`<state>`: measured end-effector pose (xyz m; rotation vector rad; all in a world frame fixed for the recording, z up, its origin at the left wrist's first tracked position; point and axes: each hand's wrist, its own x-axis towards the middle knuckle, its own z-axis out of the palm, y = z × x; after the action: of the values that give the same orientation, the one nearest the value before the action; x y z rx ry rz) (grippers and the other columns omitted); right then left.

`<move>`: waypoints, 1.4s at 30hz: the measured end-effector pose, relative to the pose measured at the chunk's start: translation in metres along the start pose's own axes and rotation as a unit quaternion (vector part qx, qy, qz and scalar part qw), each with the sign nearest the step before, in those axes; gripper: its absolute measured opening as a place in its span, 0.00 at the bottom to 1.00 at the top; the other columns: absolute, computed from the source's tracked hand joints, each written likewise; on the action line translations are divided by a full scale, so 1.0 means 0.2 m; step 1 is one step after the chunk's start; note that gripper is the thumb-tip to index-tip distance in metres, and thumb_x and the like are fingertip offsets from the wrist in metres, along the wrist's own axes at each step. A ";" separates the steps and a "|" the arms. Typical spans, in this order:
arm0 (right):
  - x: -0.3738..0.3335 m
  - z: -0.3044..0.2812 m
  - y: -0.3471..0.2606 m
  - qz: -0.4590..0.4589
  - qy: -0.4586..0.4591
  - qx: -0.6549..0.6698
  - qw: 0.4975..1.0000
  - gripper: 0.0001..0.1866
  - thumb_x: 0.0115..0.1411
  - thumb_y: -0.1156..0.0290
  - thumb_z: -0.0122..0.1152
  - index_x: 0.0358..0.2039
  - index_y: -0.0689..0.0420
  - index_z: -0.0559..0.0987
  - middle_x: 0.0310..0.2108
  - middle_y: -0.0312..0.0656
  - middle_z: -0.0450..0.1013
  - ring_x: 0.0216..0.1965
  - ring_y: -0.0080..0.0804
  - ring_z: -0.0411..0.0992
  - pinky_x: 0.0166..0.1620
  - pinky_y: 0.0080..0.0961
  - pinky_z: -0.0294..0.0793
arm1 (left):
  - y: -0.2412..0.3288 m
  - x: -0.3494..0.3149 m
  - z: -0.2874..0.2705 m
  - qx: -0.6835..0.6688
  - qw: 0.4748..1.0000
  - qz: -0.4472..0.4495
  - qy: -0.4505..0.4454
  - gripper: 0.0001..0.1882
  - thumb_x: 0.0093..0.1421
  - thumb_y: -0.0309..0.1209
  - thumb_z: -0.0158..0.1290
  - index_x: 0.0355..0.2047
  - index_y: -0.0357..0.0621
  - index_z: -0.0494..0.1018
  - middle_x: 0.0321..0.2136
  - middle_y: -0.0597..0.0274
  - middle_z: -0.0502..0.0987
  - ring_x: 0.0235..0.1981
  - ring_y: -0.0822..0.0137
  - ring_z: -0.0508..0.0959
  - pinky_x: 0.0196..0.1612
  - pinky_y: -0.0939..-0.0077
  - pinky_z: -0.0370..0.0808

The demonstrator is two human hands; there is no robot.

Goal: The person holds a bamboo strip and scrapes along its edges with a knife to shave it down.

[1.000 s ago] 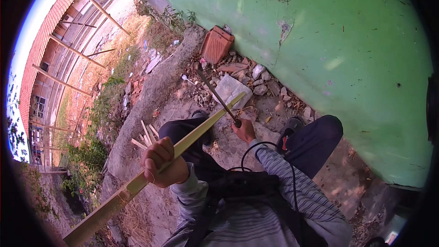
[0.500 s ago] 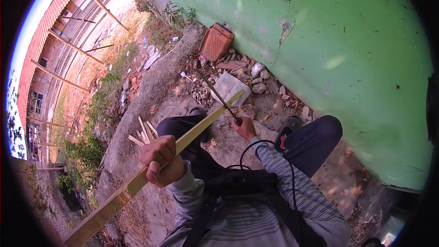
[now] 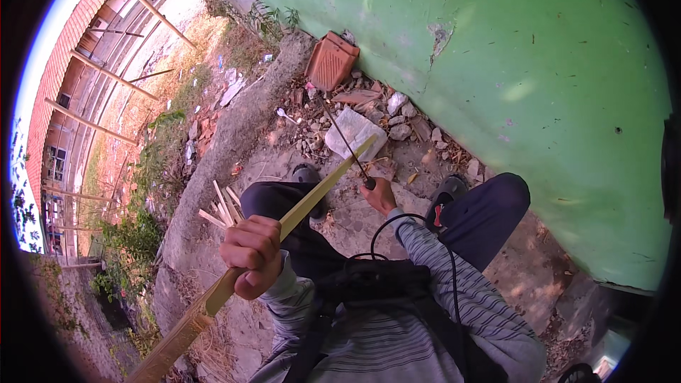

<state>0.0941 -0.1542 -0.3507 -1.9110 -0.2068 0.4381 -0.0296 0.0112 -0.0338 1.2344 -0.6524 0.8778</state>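
Observation:
My left hand [image 3: 252, 254] is closed round a long yellowish strip of split bamboo [image 3: 319, 191]. The strip slants from the lower left up to its far end, which lies over a pale whitish block [image 3: 355, 132] on the ground. In my right hand [image 3: 381, 195] is the dark handle of a long, thin-bladed knife [image 3: 346, 143]. Its blade points up and away, crossing the bamboo near the far end; whether the edge touches the bamboo I cannot tell. Beside my left knee lie several thin pale slivers [image 3: 225, 206].
A green wall [image 3: 539, 99] rises on the right, with broken stones [image 3: 401, 131] along its foot. An orange clay tile [image 3: 333, 62] leans there. A low rough ledge [image 3: 220, 135] runs on the left, with plants [image 3: 135, 241] beyond. A black cable [image 3: 376, 241] loops by my right forearm.
The near end of the bamboo has swung a little to the right, and my left hand has turned slightly with it. The knife blade has tilted and now shows a narrower face.

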 end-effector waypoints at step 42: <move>0.05 0.03 -0.04 0.248 -0.235 0.380 0.859 0.16 0.57 0.66 0.63 0.17 0.58 0.72 0.15 0.36 0.70 0.12 0.26 0.65 0.19 0.28 0.63 | 0.02 0.00 -0.07 0.000 0.999 -0.027 0.047 0.22 0.52 0.38 0.49 0.11 0.50 0.49 0.06 0.73 0.51 0.07 0.77 0.47 0.12 0.79 0.44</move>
<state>0.1010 -0.1424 -0.3470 -1.0247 0.1465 1.1505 -0.0333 0.0250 -0.0345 1.1985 -0.5408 0.8863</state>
